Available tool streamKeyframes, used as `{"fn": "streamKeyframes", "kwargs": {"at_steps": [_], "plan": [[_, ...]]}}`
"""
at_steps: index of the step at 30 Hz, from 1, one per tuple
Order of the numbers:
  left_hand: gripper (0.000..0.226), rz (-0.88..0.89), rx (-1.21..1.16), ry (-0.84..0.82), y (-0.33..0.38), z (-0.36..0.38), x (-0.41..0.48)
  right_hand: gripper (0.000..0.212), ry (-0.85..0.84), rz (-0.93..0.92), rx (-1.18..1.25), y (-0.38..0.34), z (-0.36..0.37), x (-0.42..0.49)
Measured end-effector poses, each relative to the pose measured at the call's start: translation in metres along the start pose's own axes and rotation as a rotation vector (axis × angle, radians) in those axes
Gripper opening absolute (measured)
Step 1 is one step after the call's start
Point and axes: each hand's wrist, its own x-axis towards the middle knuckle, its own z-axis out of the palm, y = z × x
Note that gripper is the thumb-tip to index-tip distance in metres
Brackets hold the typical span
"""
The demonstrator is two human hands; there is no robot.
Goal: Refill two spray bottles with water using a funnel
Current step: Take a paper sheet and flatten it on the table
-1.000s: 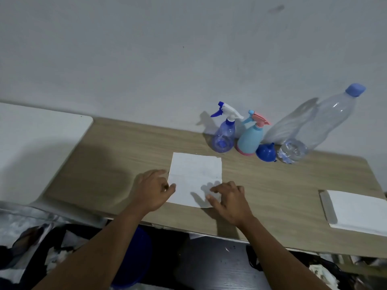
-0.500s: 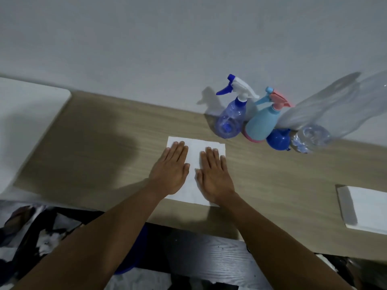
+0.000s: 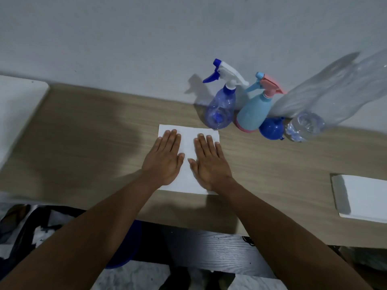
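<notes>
A white paper sheet [image 3: 189, 155] lies flat on the wooden table [image 3: 88, 143]. My left hand [image 3: 164, 158] and my right hand [image 3: 209, 162] press on it side by side, palms down, fingers straight. Behind the sheet, against the wall, stand a clear blue spray bottle [image 3: 222, 107] with a white and blue trigger and a light blue spray bottle [image 3: 254, 111] with a pink trigger. A blue funnel [image 3: 271, 128] lies to their right. A large clear water bottle [image 3: 335, 97] stands beside the funnel; its top is out of frame.
A white folded stack [image 3: 364, 197] sits at the table's right edge. A white surface [image 3: 16, 109] adjoins the table on the left. Below the front edge are a dark floor, a blue round object [image 3: 125, 254] and clutter at the lower left.
Both hands went from curled at the sheet's near edge to lying flat on it, then spread slightly apart. The view shifted closer and to the right.
</notes>
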Motion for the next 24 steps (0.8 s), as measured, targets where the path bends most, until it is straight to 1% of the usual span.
{"fn": "streamKeyframes", "kwargs": {"at_steps": [6, 13, 19, 24], "plan": [[0.069, 0.026, -0.008, -0.015, 0.059, 0.005, 0.014, 0.071, 0.002, 0.043, -0.018, 0.050, -0.007, -0.028], [0.067, 0.058, -0.001, -0.032, 0.145, 0.010, 0.029, 0.071, -0.002, 0.088, -0.064, 0.124, -0.016, -0.069], [0.067, 0.119, 0.008, -0.063, 0.226, 0.018, 0.049, 0.074, -0.014, 0.183, -0.056, 0.191, -0.023, -0.110], [0.066, 0.179, 0.029, -0.104, 0.275, 0.023, 0.056, 0.074, 0.018, 0.244, -0.027, 0.228, -0.019, -0.146]]}}
